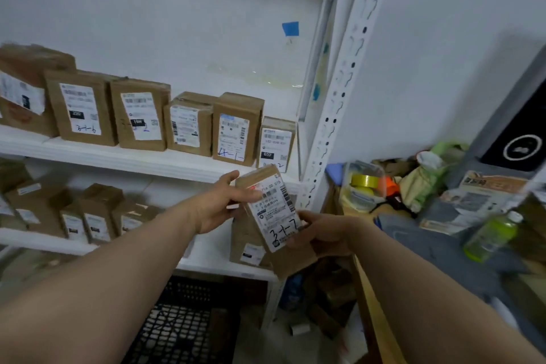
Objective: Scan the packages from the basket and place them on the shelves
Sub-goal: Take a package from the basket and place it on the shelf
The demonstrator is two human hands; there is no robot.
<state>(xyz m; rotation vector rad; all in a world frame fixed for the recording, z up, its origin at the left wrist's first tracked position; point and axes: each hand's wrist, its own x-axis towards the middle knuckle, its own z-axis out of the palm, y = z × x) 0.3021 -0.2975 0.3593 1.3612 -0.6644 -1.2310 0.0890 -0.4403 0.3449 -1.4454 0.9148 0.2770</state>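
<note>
left hand (220, 204): bare | right hand (322, 233): bare | forearms (118, 263): bare, unsleeved

Matt card, painted metal and plastic around a white shelf rack.
The package (271, 210) at centre is dull brown card, slightly creased, with a smooth white paper label. Toward nine and ten o'clock, the boxes (139, 118) show the same matt brown card and paper labels. The shelf board (118, 156) under them is smooth and white; the slotted upright (339, 97) at one o'clock looks like white-painted metal. At six o'clock the basket (183, 328) is matt black plastic lattice. At four o'clock a bottle (490, 233) is glossy translucent green plastic, beside what looks like grey cloth (437, 248). At three o'clock a clear plastic tub (362, 165) holds shiny yellow tape (366, 180).
</note>
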